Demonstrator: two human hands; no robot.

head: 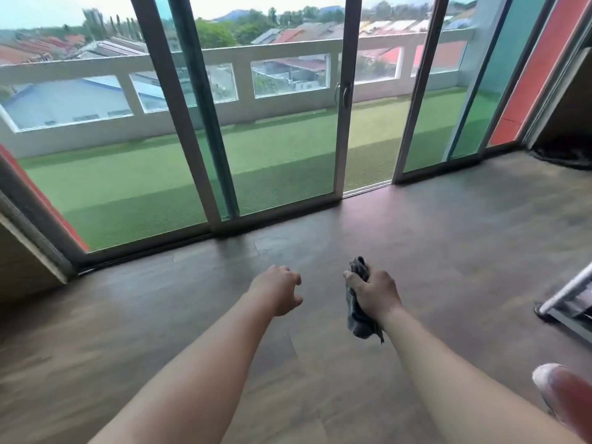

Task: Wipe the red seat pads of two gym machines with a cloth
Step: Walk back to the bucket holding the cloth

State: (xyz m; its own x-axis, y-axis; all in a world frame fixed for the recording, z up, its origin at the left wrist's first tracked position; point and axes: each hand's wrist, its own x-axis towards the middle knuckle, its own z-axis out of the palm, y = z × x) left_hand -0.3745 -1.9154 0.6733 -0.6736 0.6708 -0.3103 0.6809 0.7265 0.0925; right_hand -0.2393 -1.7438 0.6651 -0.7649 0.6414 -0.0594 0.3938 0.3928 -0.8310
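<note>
Wooden floor (pixel 448 251) beneath cloth-gripping right hand (pixel 373 294)

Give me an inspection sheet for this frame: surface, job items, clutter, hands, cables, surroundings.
Surface: wood-look floor, blurred in the lower left.
Job's things: dark cloth, bunched in the right hand; no red seat pad in view.
Clutter: nothing seen.
Hands: right hand grips the cloth; left hand is loosely curled and holds nothing.
Cables: nothing seen.
Surroundings: sliding glass doors ahead, with green turf and a parapet beyond; a white metal frame at the right edge, too cropped to identify.
</note>
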